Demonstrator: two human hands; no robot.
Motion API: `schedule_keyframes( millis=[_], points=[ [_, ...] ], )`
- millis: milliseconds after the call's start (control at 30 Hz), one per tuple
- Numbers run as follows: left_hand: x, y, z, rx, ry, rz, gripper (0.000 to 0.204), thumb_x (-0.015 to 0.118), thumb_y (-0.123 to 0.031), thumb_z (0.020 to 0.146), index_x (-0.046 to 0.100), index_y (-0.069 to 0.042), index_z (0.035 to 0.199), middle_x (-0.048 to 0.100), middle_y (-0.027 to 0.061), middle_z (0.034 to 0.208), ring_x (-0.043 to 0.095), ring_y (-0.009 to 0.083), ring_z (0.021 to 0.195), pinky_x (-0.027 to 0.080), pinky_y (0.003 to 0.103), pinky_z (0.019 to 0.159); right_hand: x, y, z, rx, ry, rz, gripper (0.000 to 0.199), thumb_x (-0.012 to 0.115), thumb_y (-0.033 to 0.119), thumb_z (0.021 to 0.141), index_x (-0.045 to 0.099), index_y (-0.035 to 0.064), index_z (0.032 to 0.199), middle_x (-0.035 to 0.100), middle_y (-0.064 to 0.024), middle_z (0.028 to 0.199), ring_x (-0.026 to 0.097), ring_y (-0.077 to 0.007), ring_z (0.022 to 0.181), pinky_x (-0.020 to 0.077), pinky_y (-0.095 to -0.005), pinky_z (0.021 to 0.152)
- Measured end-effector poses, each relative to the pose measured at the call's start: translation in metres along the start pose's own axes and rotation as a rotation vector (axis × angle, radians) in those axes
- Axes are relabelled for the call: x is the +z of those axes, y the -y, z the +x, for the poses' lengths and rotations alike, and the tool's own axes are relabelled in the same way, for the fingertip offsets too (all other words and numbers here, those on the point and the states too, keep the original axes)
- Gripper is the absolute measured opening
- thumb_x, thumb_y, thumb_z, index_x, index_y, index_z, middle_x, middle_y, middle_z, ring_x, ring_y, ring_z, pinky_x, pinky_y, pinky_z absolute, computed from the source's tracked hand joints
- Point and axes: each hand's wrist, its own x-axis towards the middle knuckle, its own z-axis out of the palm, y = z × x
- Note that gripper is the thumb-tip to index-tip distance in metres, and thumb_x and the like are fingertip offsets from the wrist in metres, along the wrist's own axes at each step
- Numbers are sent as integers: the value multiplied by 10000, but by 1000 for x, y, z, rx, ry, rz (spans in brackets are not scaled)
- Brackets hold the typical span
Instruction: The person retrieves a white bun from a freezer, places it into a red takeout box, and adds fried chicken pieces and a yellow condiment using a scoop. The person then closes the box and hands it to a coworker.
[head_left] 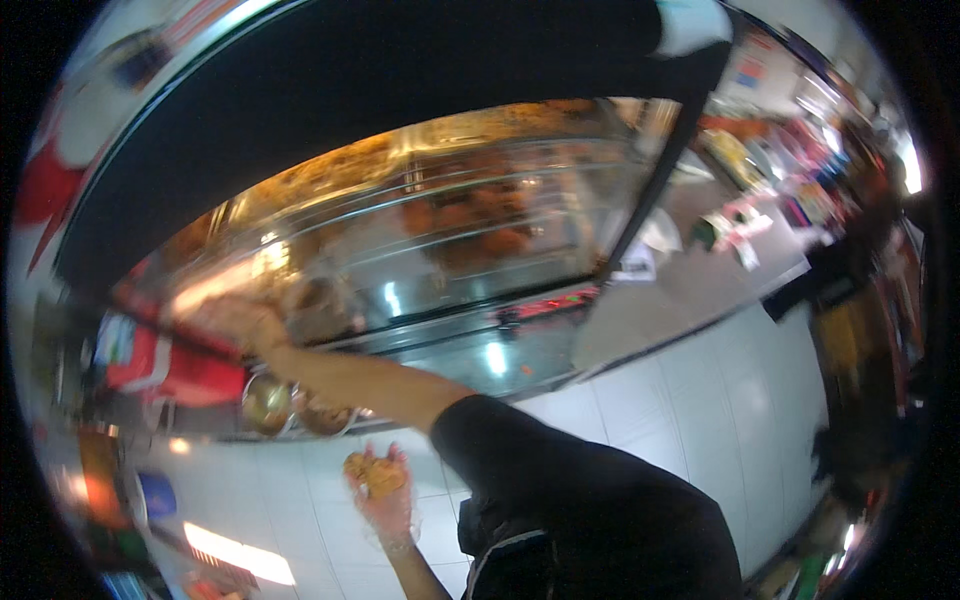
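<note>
My left hand [232, 322] is stretched out to the left end of a glass display case [470, 250] and touches its lower edge. Motion blur hides whether the fingers grip anything. Behind the glass, pieces of browned fried food [478, 222] lie on wire racks under warm light. My right hand [382, 492] is low down over the white tiled floor. It wears a thin clear glove and is shut on a golden piece of fried food [372, 470]. My black short sleeve [560, 480] fills the lower right.
Two round metal bowls [268, 402] [326, 416] sit just under my left forearm. Red packaging [170, 372] is stacked to their left. A grey counter [690, 290] with small items runs off to the right, where a person [860, 260] stands. A black hood [380, 90] tops the case.
</note>
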Motion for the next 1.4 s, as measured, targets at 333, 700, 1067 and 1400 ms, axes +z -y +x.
schedule_keyframes(
  millis=[333, 700, 1067, 1400],
  points=[
    [14, 7, -22, 4, 38, -35, 708, 556, -603, 944, 455, -102, 1434, 479, 268, 1396, 509, 425, 1221, 494, 505, 959, -106, -147, -120, -162, 665, 1776, 391, 583, 178, 961, 601, 40, 1326, 562, -180, 1391, 588, -252, 1224, 462, -393, 1038],
    [99, 126, 77, -485, 512, 137, 785, 565, -572, 929, 424, 2, 1446, 493, 302, 1400, 506, 493, 1255, 519, 539, 896, -184, -338, -545, 1682, 917, 1796, 495, 481, 431, 1051, 593, -7, 1254, 705, -129, 1075, 684, -175, 910, 532, -285, 777],
    [180, 433, 74, -550, 294, 202, 584, 540, -431, 1008, 450, -31, 1424, 576, 197, 1250, 547, 359, 1189, 461, 534, 1020, -280, -473, -780, 2133, 696, 1460, 328, 436, 213, 1053, 612, 1, 1231, 721, -132, 1013, 688, -196, 849, 534, -295, 747],
    [166, 593, 122, -748, -29, 573, 457, 633, -252, 957, 514, -21, 1333, 643, 172, 1161, 652, 352, 1037, 545, 551, 922, -222, -610, -785, 1381, 1320, 1083, 303, 584, 261, 976, 670, 46, 1171, 702, -212, 1114, 697, -339, 1011, 535, -398, 885]
  ],
)
